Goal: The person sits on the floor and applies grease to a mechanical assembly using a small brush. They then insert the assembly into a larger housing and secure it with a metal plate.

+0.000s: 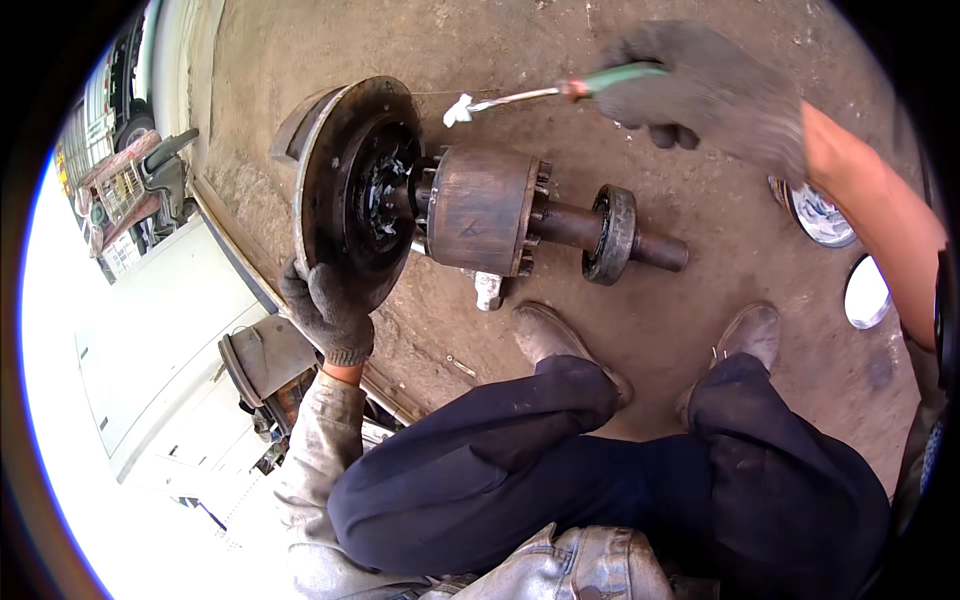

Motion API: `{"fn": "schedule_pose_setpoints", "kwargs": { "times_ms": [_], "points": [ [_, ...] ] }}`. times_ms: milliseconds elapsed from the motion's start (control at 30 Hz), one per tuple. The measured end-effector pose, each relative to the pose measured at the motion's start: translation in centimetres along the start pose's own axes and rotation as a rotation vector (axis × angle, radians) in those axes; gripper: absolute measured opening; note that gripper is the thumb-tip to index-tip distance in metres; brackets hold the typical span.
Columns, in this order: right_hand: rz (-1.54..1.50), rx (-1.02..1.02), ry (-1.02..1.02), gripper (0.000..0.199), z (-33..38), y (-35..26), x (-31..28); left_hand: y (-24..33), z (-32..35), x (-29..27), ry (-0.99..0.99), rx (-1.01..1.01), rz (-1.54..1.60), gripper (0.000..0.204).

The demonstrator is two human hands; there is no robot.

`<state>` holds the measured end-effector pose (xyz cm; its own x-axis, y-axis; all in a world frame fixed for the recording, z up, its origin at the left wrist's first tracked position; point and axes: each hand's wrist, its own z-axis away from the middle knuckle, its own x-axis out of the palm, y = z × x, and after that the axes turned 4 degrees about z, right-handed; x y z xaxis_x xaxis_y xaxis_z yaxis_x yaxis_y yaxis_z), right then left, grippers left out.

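Observation:
My gloved left hand (pixel 330 312) is closed around the lower rim of a round, dark motor end cover (pixel 322 190). Pale grease (pixel 385 190) is smeared around the cover's hub. From the hub a motor rotor (pixel 480 205) extends to the right, its shaft (pixel 662 252) carrying a ring bearing (pixel 612 238). Beyond the rotor my gloved right hand (pixel 700 95), blurred by motion, grips a screwdriver (pixel 545 93) by its green and red handle. A white dab of grease (pixel 459 110) sits on the screwdriver's tip, above the rotor and apart from the cover.
An open tin of pale grease (pixel 822 215) stands on the ground at the right, near a white round lid (pixel 867 292). A metal bucket (pixel 268 355) is at the left, beside a pale panel (pixel 165 320). My shoes (pixel 560 340) rest just in front of the rotor.

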<state>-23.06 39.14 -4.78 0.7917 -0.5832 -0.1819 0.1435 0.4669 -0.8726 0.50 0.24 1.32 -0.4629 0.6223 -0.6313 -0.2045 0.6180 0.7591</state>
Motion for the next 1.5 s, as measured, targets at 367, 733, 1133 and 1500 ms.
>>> {"fn": "schedule_pose_setpoints", "kwargs": {
  "times_ms": [367,733,1133,1500],
  "points": [
    [0.465,-0.577,-0.023,0.04,-10.9,-0.2,4.7,-1.6,-1.3,2.2,-0.035,0.102,-0.088,0.045],
    [-0.224,0.033,-0.172,0.029,-7.4,-4.5,8.0,-1.7,-0.2,1.7,0.039,0.075,-0.029,0.04],
    [0.047,-0.328,-0.075,0.029,-8.5,-6.2,9.0,-2.0,0.1,1.2,0.044,0.064,0.054,0.04],
    [0.408,-0.397,-0.128,0.038,-8.9,-7.0,5.5,-1.8,0.5,0.7,-0.001,0.068,0.056,0.037]
  ]
}}
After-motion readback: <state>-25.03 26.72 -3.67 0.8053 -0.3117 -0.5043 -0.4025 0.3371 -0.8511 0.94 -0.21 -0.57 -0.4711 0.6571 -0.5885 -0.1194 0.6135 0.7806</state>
